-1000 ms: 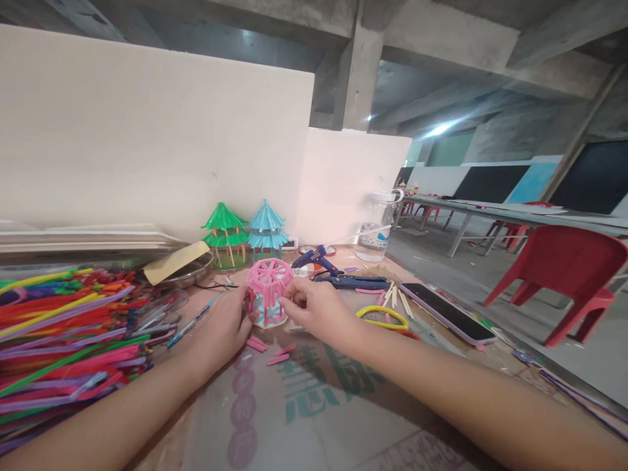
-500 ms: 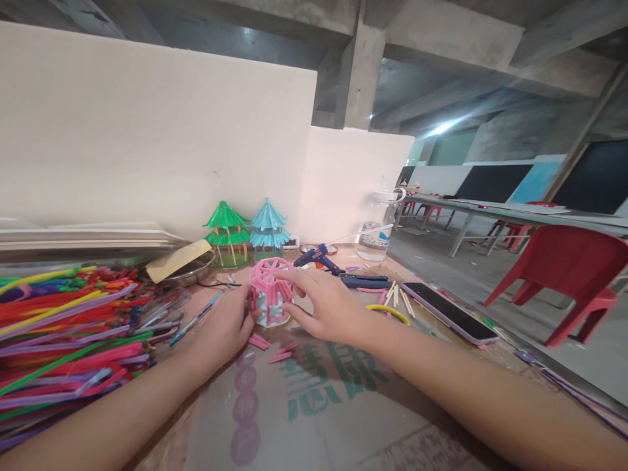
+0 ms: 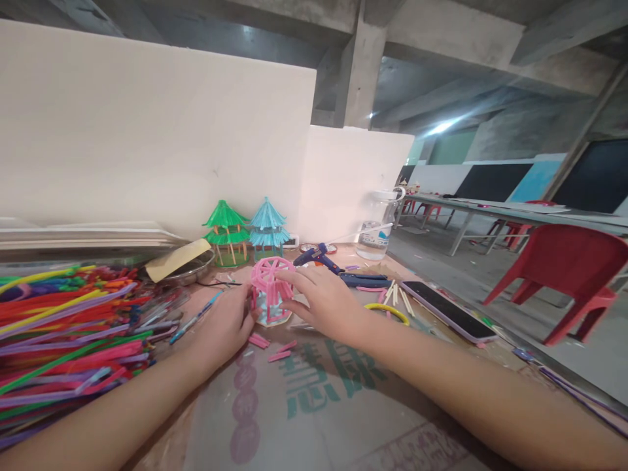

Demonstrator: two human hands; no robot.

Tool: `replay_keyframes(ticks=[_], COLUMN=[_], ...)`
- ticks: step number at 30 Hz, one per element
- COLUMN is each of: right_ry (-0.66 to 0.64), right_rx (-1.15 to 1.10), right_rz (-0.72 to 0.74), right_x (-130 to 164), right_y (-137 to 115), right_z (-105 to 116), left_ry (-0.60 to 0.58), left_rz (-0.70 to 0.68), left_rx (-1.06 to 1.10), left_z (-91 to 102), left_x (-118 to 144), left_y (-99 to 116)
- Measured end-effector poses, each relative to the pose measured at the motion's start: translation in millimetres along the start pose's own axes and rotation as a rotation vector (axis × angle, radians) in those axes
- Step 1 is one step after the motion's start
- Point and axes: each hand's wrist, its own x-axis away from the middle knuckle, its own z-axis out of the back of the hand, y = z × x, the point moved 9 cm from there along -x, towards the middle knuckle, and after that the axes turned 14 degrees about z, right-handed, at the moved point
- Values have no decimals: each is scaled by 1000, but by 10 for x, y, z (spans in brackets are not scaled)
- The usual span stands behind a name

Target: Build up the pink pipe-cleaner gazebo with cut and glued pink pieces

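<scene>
- Broadly, my workbench (image 3: 314,418) is covered in printed cardboard, with a big heap of coloured straws (image 3: 63,340) spread at my left and a white board wall behind.
- Farther back stand 2 finished straw pavilions, the green pavilion (image 3: 225,230) and the blue pavilion (image 3: 267,227), side by side against the wall.
- To the right lie a phone (image 3: 447,311), a yellow loop (image 3: 389,311), a few pale sticks (image 3: 397,297) and the blue glue gun (image 3: 317,256), all apart from my hands.
- My right hand (image 3: 326,302) lies open over the right side of the pink pavilion (image 3: 269,291), fingers spread and fingertips touching its wheel-shaped roof; it steadies more than grips.
- My left hand (image 3: 226,324) cups the left side of the model's base, fingers curled against it in a loose hold.
- The pink pavilion stands upright on the cardboard between both hands, in front of the 2 finished ones.
- 3 or so short pink straw pieces (image 3: 267,347) lie just before the model.
- I judge the step to be fitting the roof; next calls for light, even pressure, or the pillars may buckle.
</scene>
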Motion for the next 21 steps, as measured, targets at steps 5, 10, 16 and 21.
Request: replay_keyframes(ticks=[5, 10, 16, 21], right_ry=[-1, -2, -27, -11], right_rx=[3, 27, 33, 50], right_rz=[27, 4, -24, -4], right_x=[-7, -7, 3, -1], right_y=[-26, -4, 29, 6], right_z=[-4, -15, -30, -19], left_ry=[3, 4, 0, -5], left_rz=[10, -3, -11, -3], left_rx=[-5, -17, -4, -6], left_z=[9, -4, -16, -28], left_x=[2, 1, -5, -12], left_y=[-2, 3, 3, -9])
